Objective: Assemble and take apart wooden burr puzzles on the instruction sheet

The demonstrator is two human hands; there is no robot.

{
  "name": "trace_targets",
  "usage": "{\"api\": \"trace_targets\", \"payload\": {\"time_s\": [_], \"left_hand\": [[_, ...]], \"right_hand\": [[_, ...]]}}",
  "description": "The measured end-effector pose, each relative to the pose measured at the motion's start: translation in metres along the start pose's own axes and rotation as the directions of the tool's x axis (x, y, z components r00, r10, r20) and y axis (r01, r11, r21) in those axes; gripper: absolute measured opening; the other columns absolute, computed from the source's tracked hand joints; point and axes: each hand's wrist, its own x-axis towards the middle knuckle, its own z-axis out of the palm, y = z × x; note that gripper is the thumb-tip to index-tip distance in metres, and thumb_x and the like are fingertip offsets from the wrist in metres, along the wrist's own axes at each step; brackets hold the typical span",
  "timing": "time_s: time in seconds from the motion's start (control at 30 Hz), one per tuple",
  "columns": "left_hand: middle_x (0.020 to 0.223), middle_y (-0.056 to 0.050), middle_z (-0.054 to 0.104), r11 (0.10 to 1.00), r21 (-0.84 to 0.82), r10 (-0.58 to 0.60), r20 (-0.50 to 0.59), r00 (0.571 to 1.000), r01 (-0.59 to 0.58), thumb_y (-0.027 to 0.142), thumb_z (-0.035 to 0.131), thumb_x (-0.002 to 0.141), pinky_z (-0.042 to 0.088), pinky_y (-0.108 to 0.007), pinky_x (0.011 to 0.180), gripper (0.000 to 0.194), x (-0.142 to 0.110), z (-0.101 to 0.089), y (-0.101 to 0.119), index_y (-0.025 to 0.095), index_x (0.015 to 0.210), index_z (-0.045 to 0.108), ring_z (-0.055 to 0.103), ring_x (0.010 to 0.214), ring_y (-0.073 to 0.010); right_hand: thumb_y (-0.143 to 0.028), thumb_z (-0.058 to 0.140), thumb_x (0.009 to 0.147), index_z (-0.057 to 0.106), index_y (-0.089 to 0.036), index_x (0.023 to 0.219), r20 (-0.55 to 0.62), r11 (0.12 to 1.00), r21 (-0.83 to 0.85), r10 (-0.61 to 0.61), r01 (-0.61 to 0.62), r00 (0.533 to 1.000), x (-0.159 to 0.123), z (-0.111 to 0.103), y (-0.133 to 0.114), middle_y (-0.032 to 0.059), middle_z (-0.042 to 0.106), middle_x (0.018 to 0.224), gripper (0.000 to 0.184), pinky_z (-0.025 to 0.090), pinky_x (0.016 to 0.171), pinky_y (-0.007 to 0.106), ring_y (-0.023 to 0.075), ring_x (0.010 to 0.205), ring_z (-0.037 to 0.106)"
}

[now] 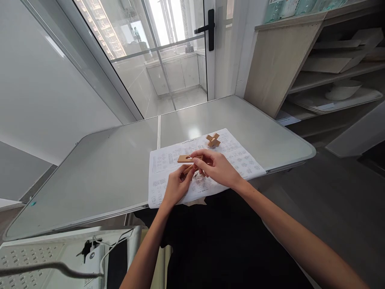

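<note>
My right hand (219,166) is closed on a flat wooden puzzle piece (182,159) with a cut-out hole, its fingers pinching the right end. Just below, my left hand (177,185) is closed on another small wooden piece (188,169), mostly hidden by the fingers. The two hands meet, and I cannot tell whether the pieces are joined. Under both hands lies a large printed sheet (246,163) covered with small line drawings. A cross-shaped wooden puzzle (213,140) sits on the sheet's far right part, beyond my right hand.
The pale folding table (120,164) has a seam across it and a rounded edge at right. Behind stands a glass door with a black handle (211,30). Shelves (279,60) rise at right. A white plastic surface (45,257) at lower left bears keys, a white device and a cable.
</note>
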Motion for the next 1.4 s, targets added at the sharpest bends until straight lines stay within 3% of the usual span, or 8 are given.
{"api": "trace_targets", "payload": {"time_s": [0.37, 0.57, 0.8, 1.17, 1.4], "left_hand": [[0.083, -0.002, 0.072, 0.999, 0.027, 0.018, -0.001, 1.000, -0.018, 0.051, 0.060, 0.101, 0.040, -0.026, 0.064, 0.039, 0.000, -0.001, 0.001, 0.016, 0.111, 0.074, 0.054, 0.066, -0.0134], [0.085, -0.003, 0.074, 0.999, 0.028, 0.045, -0.003, 0.999, -0.045, 0.048, 0.060, 0.102, 0.043, -0.026, 0.067, 0.035, 0.000, -0.001, 0.003, 0.016, 0.109, 0.074, 0.058, 0.070, -0.0145], [0.083, -0.003, 0.073, 0.999, 0.024, 0.048, 0.004, 0.999, -0.048, 0.047, 0.060, 0.102, 0.040, -0.027, 0.064, 0.034, 0.000, -0.001, 0.004, 0.016, 0.107, 0.074, 0.055, 0.066, -0.0138], [0.079, -0.002, 0.072, 0.998, 0.021, 0.061, -0.004, 0.998, -0.061, 0.049, 0.059, 0.101, 0.042, -0.027, 0.063, 0.039, 0.000, -0.001, 0.005, 0.016, 0.112, 0.074, 0.055, 0.065, -0.0141], [0.076, -0.002, 0.070, 0.998, 0.025, 0.050, 0.000, 0.999, -0.050, 0.050, 0.060, 0.101, 0.044, -0.027, 0.066, 0.039, 0.000, -0.001, 0.004, 0.017, 0.113, 0.075, 0.059, 0.069, -0.0160]], "right_hand": [[-0.040, 0.062, 0.101, 0.075, -0.021, 0.116, -0.042, 0.992, -0.127, -0.011, 0.005, 0.999, 0.000, -0.003, -0.006, 0.0024, 0.075, 0.082, 0.028, 0.056, 0.065, 0.030, 0.0159, 0.069, 0.070], [-0.036, 0.064, 0.101, 0.075, -0.021, 0.119, -0.060, 0.958, -0.279, -0.091, 0.071, 0.994, -0.005, -0.002, -0.011, 0.0052, 0.081, 0.098, 0.025, 0.060, 0.076, 0.033, 0.0198, 0.082, 0.077], [-0.039, 0.064, 0.102, 0.076, -0.021, 0.122, -0.100, 0.923, -0.376, -0.121, 0.075, 0.988, -0.007, 0.000, -0.010, 0.0052, 0.082, 0.092, 0.030, 0.060, 0.077, 0.033, 0.0221, 0.086, 0.078], [-0.041, 0.065, 0.102, 0.074, -0.019, 0.127, -0.085, 0.925, -0.364, -0.151, 0.110, 0.985, -0.014, 0.001, -0.007, 0.0058, 0.082, 0.097, 0.034, 0.061, 0.078, 0.036, 0.0214, 0.079, 0.078], [-0.039, 0.065, 0.101, 0.075, -0.020, 0.125, -0.096, 0.958, -0.272, -0.124, 0.094, 0.988, -0.013, 0.003, -0.005, 0.0054, 0.082, 0.100, 0.033, 0.061, 0.080, 0.035, 0.0203, 0.082, 0.078]]}}
